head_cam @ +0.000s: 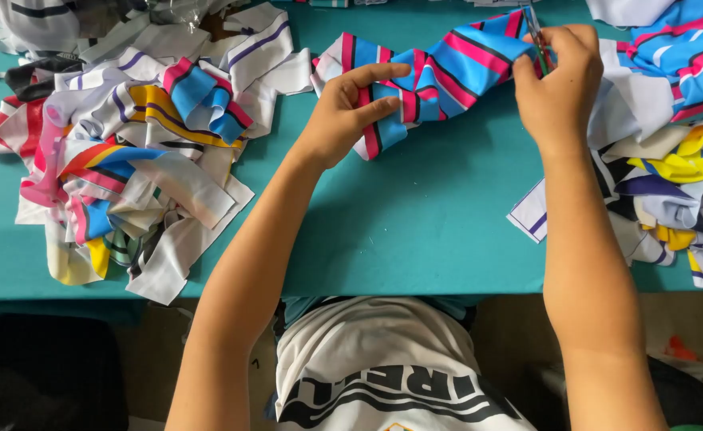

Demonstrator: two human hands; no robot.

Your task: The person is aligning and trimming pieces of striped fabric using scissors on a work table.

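Counter [415, 231]: You have a teal counter with a bare stretch right in front of you — keep the work over that stretch so nothing from the heaps gets under the blades.
Left heap [128, 160]: A big tangle of white, striped and coloured fabric strips lies to your left, well apart from your hands; leave it where it is.
Right heap [671, 160]: More pieces — yellow, white, purple-edged — are piled to your right, just beside your right forearm, so mind that your elbow doesn't drag them in.
Striped strip [439, 72]: The blue, pink and black striped band lies across the far middle of the counter, bunched between your two hands. I'd judge it cuts more cleanly if you pull it flat and taut first.
Left hand [351, 108]: It is closed on the strip's near end, thumb on top and fingers curled under the fold. Hold firm and draw gently leftward to take out the slack.
Right hand [555, 80]: It is closed around small snips at the strip's far end, fingers tight on the handles.
Snips [536, 36]: Only the slim tips show above your fingers, so whether the blades are parted I cannot tell. Keep them square to the stripes, clear of your left fingertips.
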